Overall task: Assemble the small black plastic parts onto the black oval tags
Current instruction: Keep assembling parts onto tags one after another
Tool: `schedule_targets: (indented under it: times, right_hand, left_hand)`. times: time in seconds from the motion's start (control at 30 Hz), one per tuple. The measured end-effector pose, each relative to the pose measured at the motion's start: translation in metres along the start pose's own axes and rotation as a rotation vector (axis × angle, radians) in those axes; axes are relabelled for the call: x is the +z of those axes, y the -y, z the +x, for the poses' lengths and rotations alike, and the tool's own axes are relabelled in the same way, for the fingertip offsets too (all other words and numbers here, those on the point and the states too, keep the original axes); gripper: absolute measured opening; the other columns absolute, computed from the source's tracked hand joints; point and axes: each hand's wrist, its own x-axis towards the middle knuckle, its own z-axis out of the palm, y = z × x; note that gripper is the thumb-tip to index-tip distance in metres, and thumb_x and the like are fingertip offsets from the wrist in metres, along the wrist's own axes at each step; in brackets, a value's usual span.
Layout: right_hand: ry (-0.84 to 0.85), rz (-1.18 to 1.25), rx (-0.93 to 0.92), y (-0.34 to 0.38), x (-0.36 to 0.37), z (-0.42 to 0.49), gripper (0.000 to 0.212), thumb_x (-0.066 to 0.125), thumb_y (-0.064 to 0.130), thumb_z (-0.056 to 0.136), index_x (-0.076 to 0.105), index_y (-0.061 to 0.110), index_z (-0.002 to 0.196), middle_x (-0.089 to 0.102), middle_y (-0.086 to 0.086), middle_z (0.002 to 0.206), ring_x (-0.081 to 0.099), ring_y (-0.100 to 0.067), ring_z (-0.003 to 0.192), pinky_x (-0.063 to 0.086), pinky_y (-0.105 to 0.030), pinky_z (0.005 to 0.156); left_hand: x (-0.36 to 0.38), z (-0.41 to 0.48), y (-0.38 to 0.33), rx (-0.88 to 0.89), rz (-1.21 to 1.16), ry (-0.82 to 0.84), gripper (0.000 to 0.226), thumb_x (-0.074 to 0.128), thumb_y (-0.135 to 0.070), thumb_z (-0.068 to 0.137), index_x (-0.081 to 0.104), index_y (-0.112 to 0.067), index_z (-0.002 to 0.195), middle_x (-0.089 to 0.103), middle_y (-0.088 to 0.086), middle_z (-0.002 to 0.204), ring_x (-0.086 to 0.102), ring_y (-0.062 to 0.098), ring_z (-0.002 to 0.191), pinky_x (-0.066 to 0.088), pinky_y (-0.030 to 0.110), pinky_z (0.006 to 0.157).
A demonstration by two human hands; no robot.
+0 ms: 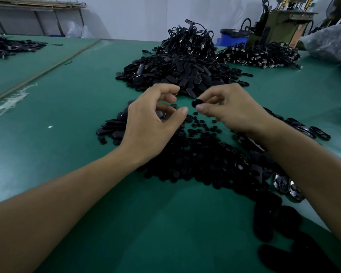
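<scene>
Between the two hands, just left of the right hand's [230, 109] pinch, nothing is yet being joined. The right hand is pinching a black piece [196, 103] between thumb and forefinger, with its rounded end showing. Whether this is an oval tag or a small part is not showing clearly; by its size it is judged a tag.

The left hand [150, 123] is hovering just beside that pinch, fingers curled, thumb and forefinger standing apart. Nothing is showing between those two fingertips. Whether anything is lying in the curled palm cannot be told.

Directly below the pinch, loose small black parts [195, 160] are lying in a broad heap on the green table [67, 95]. To the left of the grip, under and beyond the left hand, plain oval tags [112, 127] are lying in a low stack. Beyond the grip, a large mound of black ovals [177, 71] is sitting, with corded pieces [260, 56] further right.

Judgement: the present step is pairing a part with a tag. Both feed heaps are remaining large, so most of the work is judged outstanding. Which pile is holding finished pieces cannot be confirmed.
</scene>
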Motion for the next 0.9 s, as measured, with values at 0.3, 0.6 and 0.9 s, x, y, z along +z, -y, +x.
schedule_targets:
  times: [0.3, 0.6, 0.9]
  right_hand:
    - [0.192, 0.234, -0.119, 0.005, 0.012, -0.006, 0.022, 0.076, 0.005, 0.085, 0.075, 0.018, 0.104, 0.076, -0.008, 0.077, 0.069, -0.011, 0.068, 0.055, -0.025, 0.065]
    - [0.100, 0.462, -0.029, 0.000, 0.020, -0.004, 0.009, 0.071, 0.001, 0.088, 0.071, 0.008, 0.093, 0.076, -0.009, 0.078, 0.072, -0.016, 0.070, 0.055, -0.021, 0.061]
    - [0.104, 0.542, -0.019, 0.004, 0.022, -0.007, 0.010, 0.067, -0.001, 0.090, 0.069, 0.009, 0.091, 0.074, -0.011, 0.078, 0.071, -0.018, 0.070, 0.056, -0.024, 0.063]
  left_hand:
    - [-0.001, 0.004, 0.007, -0.145, -0.154, 0.063, 0.014, 0.074, -0.008, 0.090, 0.075, -0.022, 0.092, 0.077, -0.003, 0.081, 0.075, 0.012, 0.073, 0.063, 0.031, 0.068]
    - [-0.001, 0.006, 0.013, -0.249, -0.290, 0.015, 0.012, 0.073, -0.011, 0.091, 0.068, -0.020, 0.096, 0.077, 0.001, 0.080, 0.076, 0.020, 0.073, 0.062, 0.032, 0.068]
    - [-0.001, 0.006, 0.012, -0.262, -0.367, 0.071, 0.017, 0.076, -0.010, 0.089, 0.070, -0.020, 0.102, 0.078, 0.004, 0.082, 0.076, 0.019, 0.076, 0.060, 0.026, 0.068]
